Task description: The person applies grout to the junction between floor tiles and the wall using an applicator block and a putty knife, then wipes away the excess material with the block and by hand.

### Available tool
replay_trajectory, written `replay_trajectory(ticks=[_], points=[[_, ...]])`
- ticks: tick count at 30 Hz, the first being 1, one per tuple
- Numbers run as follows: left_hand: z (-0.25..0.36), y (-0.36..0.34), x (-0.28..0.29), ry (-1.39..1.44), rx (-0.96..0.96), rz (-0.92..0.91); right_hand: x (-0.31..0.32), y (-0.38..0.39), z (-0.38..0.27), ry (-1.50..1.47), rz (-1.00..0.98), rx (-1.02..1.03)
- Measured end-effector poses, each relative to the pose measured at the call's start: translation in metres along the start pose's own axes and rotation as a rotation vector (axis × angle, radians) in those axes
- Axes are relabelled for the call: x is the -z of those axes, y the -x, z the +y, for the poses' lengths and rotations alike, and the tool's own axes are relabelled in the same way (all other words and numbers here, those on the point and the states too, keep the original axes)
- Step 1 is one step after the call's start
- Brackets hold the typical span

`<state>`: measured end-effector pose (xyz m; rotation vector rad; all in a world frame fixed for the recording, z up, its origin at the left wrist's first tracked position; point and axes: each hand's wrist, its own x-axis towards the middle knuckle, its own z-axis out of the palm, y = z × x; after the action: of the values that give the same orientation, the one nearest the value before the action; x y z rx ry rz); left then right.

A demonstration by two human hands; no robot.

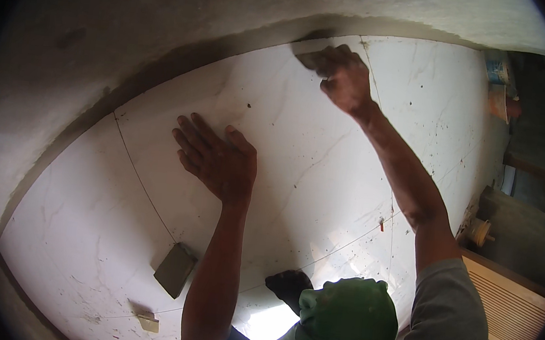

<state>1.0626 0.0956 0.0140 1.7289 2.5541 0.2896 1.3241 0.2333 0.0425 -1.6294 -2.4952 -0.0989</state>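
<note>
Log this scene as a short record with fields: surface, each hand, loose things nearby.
surface: large white marble-look tiles with thin joints, laid up to a grey wall
left hand: open, flat on the tile, fingers spread
right hand: reaches to the tile's far edge by the wall, closed on a dark tool
grey block: lies on a tile near the left forearm
wedge: small, pale, at a joint
red spacer: at a tile corner by the right arm

The left hand (218, 159) lies flat with its palm down and fingers spread, its bare forearm running straight up from the lower edge. Up and to the right of it, the right hand (345, 78) is curled closed, arm fully outstretched.
</note>
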Motion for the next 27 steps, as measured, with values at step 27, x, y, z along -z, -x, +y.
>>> replay_trajectory(ticks=[27], points=[[0.002,-0.001,0.000,-0.012,-0.001,0.010,-0.005,0.034,0.075,-0.085,0.063,-0.064]])
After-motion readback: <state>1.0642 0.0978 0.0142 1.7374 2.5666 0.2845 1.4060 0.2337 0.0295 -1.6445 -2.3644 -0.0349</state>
